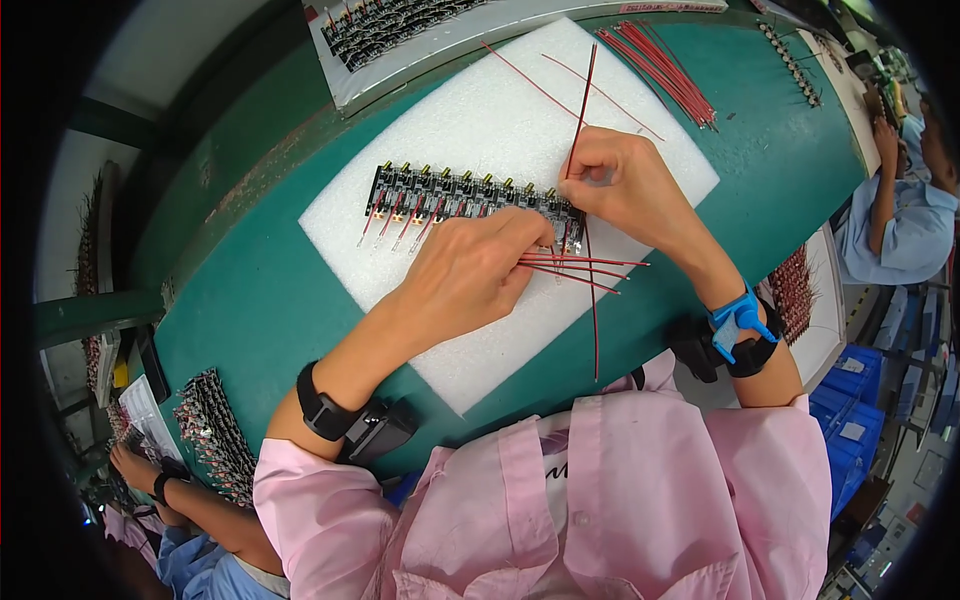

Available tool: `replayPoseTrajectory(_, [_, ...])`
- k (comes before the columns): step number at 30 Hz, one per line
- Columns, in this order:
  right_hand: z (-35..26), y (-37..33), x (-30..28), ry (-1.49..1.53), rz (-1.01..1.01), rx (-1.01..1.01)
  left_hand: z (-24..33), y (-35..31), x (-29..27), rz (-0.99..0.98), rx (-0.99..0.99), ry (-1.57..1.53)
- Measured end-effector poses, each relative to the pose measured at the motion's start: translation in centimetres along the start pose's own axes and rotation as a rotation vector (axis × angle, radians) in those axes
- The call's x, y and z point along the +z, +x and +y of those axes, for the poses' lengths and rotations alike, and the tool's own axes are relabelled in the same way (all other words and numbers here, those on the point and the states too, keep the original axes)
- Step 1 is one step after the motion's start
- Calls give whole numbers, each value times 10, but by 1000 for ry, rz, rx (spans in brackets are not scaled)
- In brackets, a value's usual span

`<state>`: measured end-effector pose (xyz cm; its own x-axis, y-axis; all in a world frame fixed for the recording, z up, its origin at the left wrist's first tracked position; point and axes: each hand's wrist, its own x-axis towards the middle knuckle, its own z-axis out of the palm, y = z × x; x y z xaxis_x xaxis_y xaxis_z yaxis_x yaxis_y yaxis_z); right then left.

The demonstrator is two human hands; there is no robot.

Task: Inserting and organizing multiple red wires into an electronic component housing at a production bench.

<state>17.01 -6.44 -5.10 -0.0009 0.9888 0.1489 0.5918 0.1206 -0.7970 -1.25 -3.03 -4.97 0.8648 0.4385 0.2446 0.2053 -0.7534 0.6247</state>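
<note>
Red wires (pixel 575 268) at frame ctr, thin & floppy we'd judge, best gripped nr the ends: our left hand (pixel 470 268) pinches a few, right hand (pixel 625 180) pinches one upright, by circuit board strip (pixel 460 195) on white foam pad (pixel 480 120).

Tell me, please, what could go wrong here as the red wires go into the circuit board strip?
The left hand pinches several loose red wires; some could slip or snag. The right hand guides a long wire into the circuit board strip, which sits unclamped on white foam and might shift.
</note>
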Motion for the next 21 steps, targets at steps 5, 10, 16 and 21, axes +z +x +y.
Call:
replayPoseTrajectory(5, [0, -1, 3, -15, 16, 2, -1, -1, 1, 15, 4, 3])
replayPoseTrajectory(10, [0, -2, 6, -18, 54, -15, -2, -2, 0, -3, 1, 10])
replayPoseTrajectory(16, [-1, -4, 11, -23, 119, -55, -3, -4, 0, -10, -2, 13])
replayPoseTrajectory(21, [-3, -3, 12, -34, 100, -61, -4, -6, 2, 39, 12, -28])
